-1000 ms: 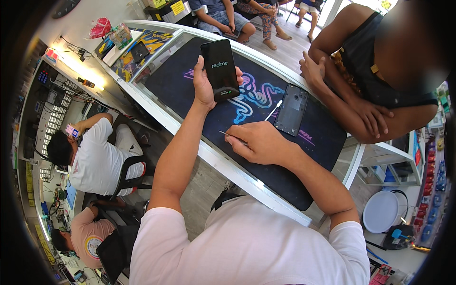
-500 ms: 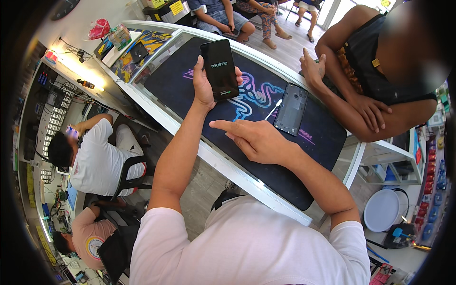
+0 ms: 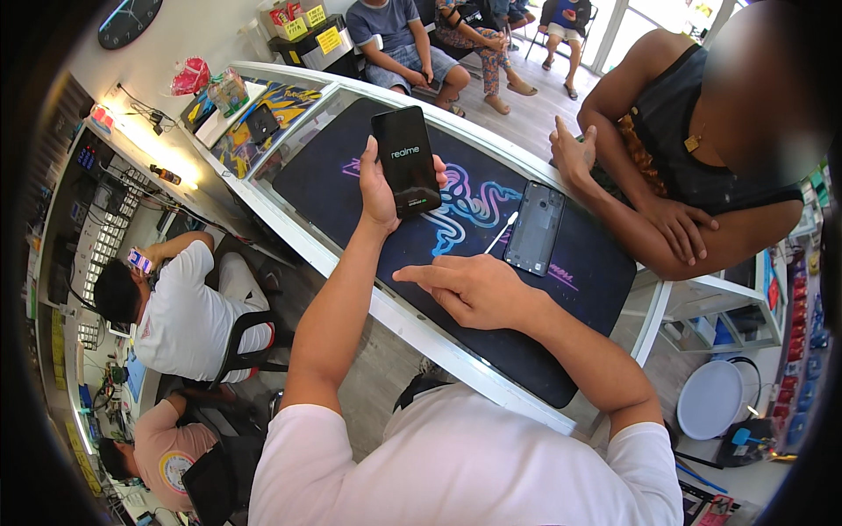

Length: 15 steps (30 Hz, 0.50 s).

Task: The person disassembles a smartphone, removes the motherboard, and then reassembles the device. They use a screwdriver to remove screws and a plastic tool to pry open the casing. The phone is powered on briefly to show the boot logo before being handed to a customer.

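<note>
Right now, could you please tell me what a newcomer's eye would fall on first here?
Probably the black phone with glowing letters, held in the left hand above the dark mat. Next, likely the mat's colourful central design, then the dark phone shell lying right of it.

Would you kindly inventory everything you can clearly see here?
Counter: 1, white-framed, centre
Mat: 1, dark with bright design, on counter
Dark-screened phone: 1, black, above mat
Phone shell: 1, black, on mat's right
Swab-like stick: 1, white, beside shell
Clock: 1, black, upper left
Round disc: 1, pale, lower right
Seated people: at least 5, mixed colours, left and top
Facing person: 1, black top, upper right
Left hand: 1, bare, around phone
Right hand: 1, bare, over mat's near side
</note>
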{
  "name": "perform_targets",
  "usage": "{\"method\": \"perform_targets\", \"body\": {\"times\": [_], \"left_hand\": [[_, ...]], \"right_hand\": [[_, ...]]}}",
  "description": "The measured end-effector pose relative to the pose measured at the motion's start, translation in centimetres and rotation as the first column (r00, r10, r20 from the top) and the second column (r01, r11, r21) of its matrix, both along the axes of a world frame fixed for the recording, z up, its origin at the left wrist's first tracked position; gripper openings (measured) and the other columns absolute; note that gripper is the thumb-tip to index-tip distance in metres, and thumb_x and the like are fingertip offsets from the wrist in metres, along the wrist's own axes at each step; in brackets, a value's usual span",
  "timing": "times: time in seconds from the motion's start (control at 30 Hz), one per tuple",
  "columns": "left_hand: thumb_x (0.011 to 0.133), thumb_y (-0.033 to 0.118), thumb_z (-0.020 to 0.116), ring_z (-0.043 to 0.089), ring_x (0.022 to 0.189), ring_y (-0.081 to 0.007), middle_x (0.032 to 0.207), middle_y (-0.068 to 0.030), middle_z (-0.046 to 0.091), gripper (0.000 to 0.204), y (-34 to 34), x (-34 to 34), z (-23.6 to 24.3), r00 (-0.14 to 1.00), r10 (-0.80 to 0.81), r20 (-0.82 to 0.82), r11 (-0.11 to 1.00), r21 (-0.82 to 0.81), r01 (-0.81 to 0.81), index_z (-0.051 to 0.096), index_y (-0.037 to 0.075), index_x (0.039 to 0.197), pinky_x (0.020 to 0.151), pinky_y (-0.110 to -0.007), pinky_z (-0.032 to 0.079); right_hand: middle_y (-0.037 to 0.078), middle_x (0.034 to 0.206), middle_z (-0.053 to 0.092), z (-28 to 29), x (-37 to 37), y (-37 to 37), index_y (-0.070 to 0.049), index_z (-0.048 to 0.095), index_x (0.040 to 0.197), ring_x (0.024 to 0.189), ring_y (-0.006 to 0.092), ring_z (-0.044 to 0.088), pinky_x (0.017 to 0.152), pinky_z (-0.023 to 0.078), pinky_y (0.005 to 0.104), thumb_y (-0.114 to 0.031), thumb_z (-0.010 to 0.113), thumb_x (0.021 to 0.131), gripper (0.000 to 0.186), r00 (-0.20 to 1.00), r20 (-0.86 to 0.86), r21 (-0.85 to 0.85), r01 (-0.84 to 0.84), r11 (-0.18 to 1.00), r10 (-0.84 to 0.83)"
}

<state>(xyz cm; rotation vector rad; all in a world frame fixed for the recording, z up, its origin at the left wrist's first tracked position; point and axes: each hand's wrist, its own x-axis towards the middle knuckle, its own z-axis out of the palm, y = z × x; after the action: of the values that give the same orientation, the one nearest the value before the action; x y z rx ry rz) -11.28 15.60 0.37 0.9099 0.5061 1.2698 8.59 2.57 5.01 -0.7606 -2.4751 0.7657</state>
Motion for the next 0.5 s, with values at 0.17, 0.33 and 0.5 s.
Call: {"method": "perform_targets", "body": {"times": [0.17, 0.33, 0.5], "left_hand": [[0.104, 0.073, 0.025, 0.075, 0.082, -0.0288, 0.094, -0.018, 0.074, 0.085, -0.2, 0.4, 0.5, 0.999, 0.03, 0.019, 1.0, 0.002, -0.03, 0.066, -0.001, 0.118, 0.078, -0.04, 0.063], [0.104, 0.072, 0.026, 0.075, 0.082, -0.0289, 0.095, -0.0181, 0.074, 0.083, -0.1, 0.3, 0.1, 0.999, 0.012, 0.038, 1.0, 0.003, -0.012, 0.065, 0.0, 0.119, 0.078, -0.04, 0.063], [0.104, 0.072, 0.027, 0.075, 0.082, -0.029, 0.095, -0.0184, 0.074, 0.083, -0.3, 0.5, 0.4, 0.999, 0.011, 0.039, 1.0, -0.005, -0.011, 0.065, 0.0, 0.12, 0.079, -0.041, 0.063]], "right_hand": [[0.008, 0.086, 0.065, -0.4, -0.2, 0.1, -0.024, 0.058, 0.149, 0.074, 0.0284, 0.07, 0.067, 0.058, 0.0398, -0.004, 0.059, 0.095, 0.058, 0.999, -0.035, -0.017, 0.02, 1.0, -0.021], [0.009, 0.086, 0.066, 0.2, -0.1, 0.0, -0.024, 0.059, 0.145, 0.074, 0.0289, 0.069, 0.063, 0.057, 0.0398, -0.004, 0.06, 0.096, 0.053, 0.999, -0.052, 0.007, 0.003, 1.0, -0.003], [0.007, 0.085, 0.065, 0.5, 0.0, -0.2, -0.031, 0.06, 0.141, 0.07, 0.0317, 0.068, 0.061, 0.055, 0.0448, -0.013, 0.057, 0.1, 0.045, 1.0, 0.002, -0.038, 0.002, 0.999, -0.002]]}}
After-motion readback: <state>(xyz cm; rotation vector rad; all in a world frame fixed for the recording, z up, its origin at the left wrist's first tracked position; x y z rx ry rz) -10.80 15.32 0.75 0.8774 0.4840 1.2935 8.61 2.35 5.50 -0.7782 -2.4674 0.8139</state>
